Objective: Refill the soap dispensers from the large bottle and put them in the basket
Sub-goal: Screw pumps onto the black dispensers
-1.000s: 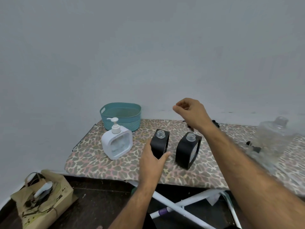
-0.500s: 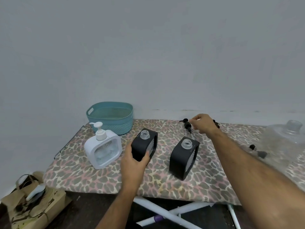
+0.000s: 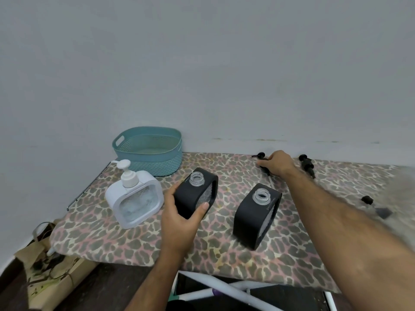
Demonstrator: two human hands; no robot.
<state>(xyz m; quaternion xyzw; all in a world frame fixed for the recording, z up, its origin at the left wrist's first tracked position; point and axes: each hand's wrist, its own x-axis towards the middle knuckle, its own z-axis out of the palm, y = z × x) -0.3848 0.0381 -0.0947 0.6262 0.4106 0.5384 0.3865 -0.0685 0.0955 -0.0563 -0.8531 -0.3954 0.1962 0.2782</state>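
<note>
One pump [image 3: 260, 156] half hidden under right hand [image 3: 278, 163]

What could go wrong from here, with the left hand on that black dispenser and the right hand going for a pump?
1. The black square soap dispenser in the left hand is tilted with its clear neck uncapped; any soap inside could spill onto the leopard-print cover.
2. The right hand grips one black pump head with the forearm passing close by the second open black dispenser; drawing back might knock it over.
</note>
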